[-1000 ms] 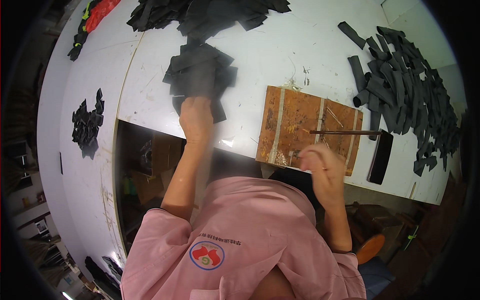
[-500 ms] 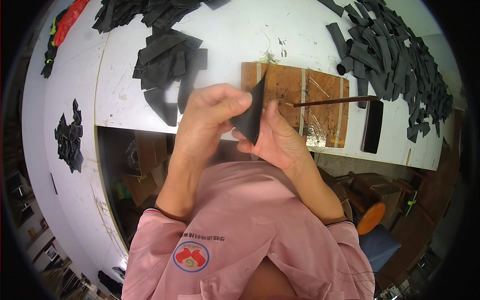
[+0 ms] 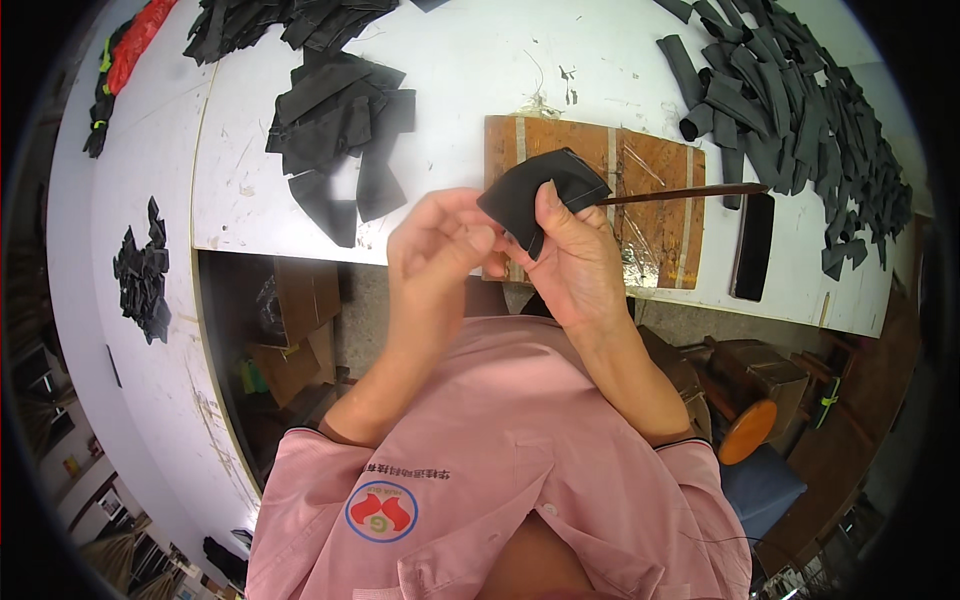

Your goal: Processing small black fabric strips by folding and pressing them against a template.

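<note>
My right hand (image 3: 575,255) grips a black fabric piece (image 3: 545,195), its thumb pressed on top and its fingers underneath. The piece is folded, with a stitched line along its right edge and a corner hanging down toward the palm. My left hand (image 3: 440,240) is closed beside the fabric's left corner, thumb against curled fingers; what it pinches, if anything, is hidden. Beyond both hands lies a worn brown board (image 3: 660,160) with pale tape strips. A thin brown stick (image 3: 690,193) crosses the board, its left end hidden behind the fabric and right hand.
Black fabric strips (image 3: 345,120) lie piled at the left, with another heap of strips (image 3: 770,90) at the far right. A dark flat slab (image 3: 752,245) rests right of the board. Small black scraps (image 3: 143,275) lie on the left table. Cardboard boxes (image 3: 305,300) stand underneath.
The black fabric piece has turned from edge-on to flatter and shifted right. My right thumb now lies over it. My left hand has come off its upper part and drawn back to its left side.
</note>
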Tool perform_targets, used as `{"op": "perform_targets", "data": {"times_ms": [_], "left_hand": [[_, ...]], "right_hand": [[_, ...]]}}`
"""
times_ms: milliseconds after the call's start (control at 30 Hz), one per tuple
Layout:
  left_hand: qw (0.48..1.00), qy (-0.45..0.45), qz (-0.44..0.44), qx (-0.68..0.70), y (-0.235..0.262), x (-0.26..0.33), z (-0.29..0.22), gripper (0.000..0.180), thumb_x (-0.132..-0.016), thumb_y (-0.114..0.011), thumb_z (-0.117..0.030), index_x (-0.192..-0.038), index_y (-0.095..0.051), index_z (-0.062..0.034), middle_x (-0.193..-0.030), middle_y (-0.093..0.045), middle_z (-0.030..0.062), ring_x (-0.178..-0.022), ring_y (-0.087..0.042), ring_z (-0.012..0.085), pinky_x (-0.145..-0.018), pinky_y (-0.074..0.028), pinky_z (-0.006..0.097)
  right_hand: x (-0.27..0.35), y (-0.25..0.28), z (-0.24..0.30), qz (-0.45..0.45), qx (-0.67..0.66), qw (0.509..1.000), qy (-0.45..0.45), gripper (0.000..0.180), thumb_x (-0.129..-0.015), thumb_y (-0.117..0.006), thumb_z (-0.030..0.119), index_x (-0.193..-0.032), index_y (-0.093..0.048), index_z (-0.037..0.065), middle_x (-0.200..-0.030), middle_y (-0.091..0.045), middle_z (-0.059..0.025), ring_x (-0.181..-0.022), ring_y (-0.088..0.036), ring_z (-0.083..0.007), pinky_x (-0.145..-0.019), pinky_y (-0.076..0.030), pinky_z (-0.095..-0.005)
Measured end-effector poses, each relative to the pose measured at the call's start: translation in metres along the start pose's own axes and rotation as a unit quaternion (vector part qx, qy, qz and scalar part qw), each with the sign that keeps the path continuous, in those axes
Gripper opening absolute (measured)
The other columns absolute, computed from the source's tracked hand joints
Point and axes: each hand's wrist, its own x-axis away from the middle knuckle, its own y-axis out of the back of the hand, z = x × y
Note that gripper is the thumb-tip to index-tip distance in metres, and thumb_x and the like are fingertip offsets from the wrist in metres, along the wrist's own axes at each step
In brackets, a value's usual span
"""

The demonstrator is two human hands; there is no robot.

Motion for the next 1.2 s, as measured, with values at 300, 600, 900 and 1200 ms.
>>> {"op": "perform_targets", "data": {"times_ms": [300, 600, 900, 1200], "left_hand": [[0.999, 0.019, 0.028, -0.006, 0.002, 0.0, 0.005, 0.015, -0.077, -0.055, -0.003, -0.091, -0.054, 0.0038, -0.078, -0.059, 0.0108, -0.063, -0.058, 0.0155, -0.057, -0.048, 0.025], [0.998, 0.018, -0.008, -0.063, 0.005, -0.006, 0.0, 0.005, -0.078, -0.058, -0.002, -0.081, -0.058, 0.0022, -0.068, -0.06, 0.0096, -0.056, -0.057, 0.013, -0.051, -0.047, 0.022], [0.997, -0.016, 0.011, -0.072, 0.013, -0.011, -0.002, 0.005, -0.074, -0.062, -0.001, -0.078, -0.06, 0.001, -0.065, -0.059, 0.0081, -0.056, -0.056, 0.0119, -0.051, -0.044, 0.02], [0.915, -0.124, 0.041, -0.383, -0.009, -0.003, -0.012, 0.005, -0.073, -0.06, 0.002, -0.078, -0.057, 0.0022, -0.065, -0.057, 0.0017, -0.058, -0.05, 0.0039, -0.053, -0.042, 0.017]], "right_hand": [[-0.001, 0.005, -0.004, 0.004, 0.019, 1.0, 0.009, 0.016, -0.084, -0.054, 0.022, -0.09, -0.056, 0.007, -0.081, -0.059, -0.0028, -0.071, -0.055, -0.0098, -0.058, -0.044, -0.0232], [-0.001, -0.002, -0.006, -0.026, 0.005, 1.0, 0.017, 0.021, -0.085, -0.052, 0.024, -0.082, -0.054, 0.004, -0.071, -0.056, -0.0045, -0.057, -0.047, -0.0103, -0.049, -0.036, -0.0209], [0.005, 0.025, 0.016, -0.008, 0.566, 0.823, -0.051, 0.029, -0.078, -0.061, 0.025, -0.084, -0.053, -0.002, -0.072, -0.055, -0.0092, -0.057, -0.047, -0.014, -0.05, -0.037, -0.026], [0.01, -0.002, 0.024, 0.058, 0.577, 0.75, 0.318, 0.012, -0.068, -0.064, 0.002, -0.078, -0.058, -0.001, -0.07, -0.053, -0.0087, -0.055, -0.053, -0.0188, -0.049, -0.041, -0.027]]}}
